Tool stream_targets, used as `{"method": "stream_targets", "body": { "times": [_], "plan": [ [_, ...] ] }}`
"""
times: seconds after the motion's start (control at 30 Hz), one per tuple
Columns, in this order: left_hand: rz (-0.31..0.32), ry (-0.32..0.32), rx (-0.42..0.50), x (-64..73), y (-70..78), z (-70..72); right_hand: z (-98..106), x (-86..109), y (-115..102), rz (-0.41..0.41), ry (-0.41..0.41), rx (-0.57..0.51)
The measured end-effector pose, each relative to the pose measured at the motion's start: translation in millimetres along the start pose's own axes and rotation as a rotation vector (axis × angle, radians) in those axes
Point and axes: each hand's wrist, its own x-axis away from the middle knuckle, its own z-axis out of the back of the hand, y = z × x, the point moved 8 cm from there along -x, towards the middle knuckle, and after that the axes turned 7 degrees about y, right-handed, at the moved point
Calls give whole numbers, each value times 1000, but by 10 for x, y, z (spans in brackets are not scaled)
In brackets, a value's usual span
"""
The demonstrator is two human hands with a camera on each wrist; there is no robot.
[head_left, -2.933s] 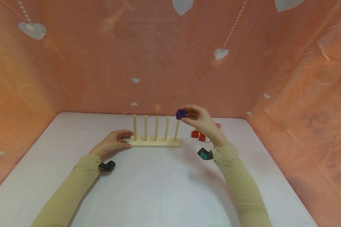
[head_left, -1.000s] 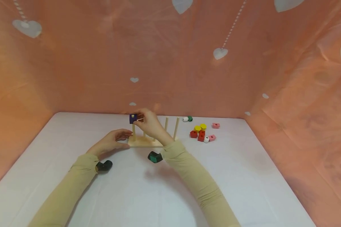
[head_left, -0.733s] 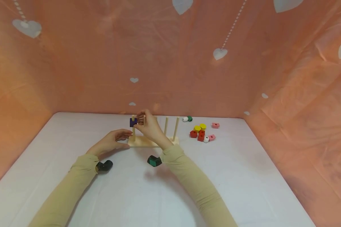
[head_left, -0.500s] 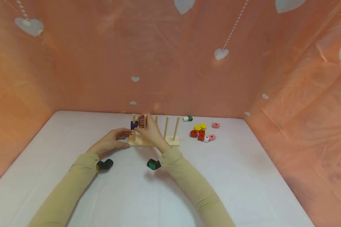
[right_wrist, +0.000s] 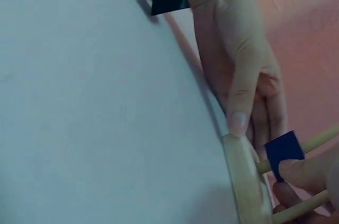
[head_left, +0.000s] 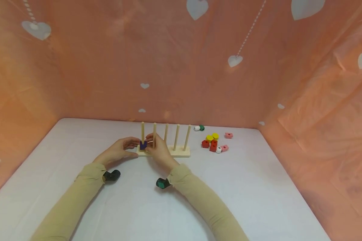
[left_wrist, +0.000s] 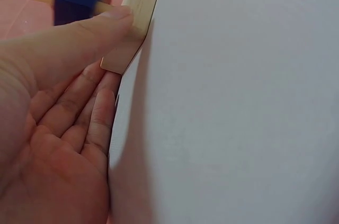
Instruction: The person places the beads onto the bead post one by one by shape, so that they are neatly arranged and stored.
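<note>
A wooden peg rack with several upright pegs stands on the table. Its left end is held by my left hand, thumb along the near side and fingers behind, as the left wrist view shows. Low on the leftmost peg sits a dark blue-purple block, threaded through its hole. My right hand pinches that block from the right, reaching around the second peg. In the right wrist view, the thumb lies on the block; some of the fingertips behind it are hidden.
Right of the rack lie red blocks, yellow pieces, pink blocks and a white bead. Farther back are another white bead and a green bead. A pink-orange cloth encloses the table.
My right hand has carried the block from the rightmost peg's side to the leftmost peg, then slid it down from the top to near the base. My left hand stays at the rack's end.
</note>
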Motion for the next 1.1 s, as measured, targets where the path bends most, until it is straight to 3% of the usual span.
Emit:
{"method": "stream_targets", "body": {
  "times": [0.23, 0.47, 0.73, 1.1],
  "plan": [
    [-7, 6, 6, 12, 3, 19, -12, 13, 5, 61, 4, 94],
    [-87, 1, -21, -2, 37, 1, 24, 52, 38, 52, -58, 96],
    [-55, -2, 4, -2, -6, -6, 175, 232, -7, 53, -99, 120],
    [-12, 3, 18, 7, -8, 6, 577, 502, -351, 188, -189, 145]
  ]
}}
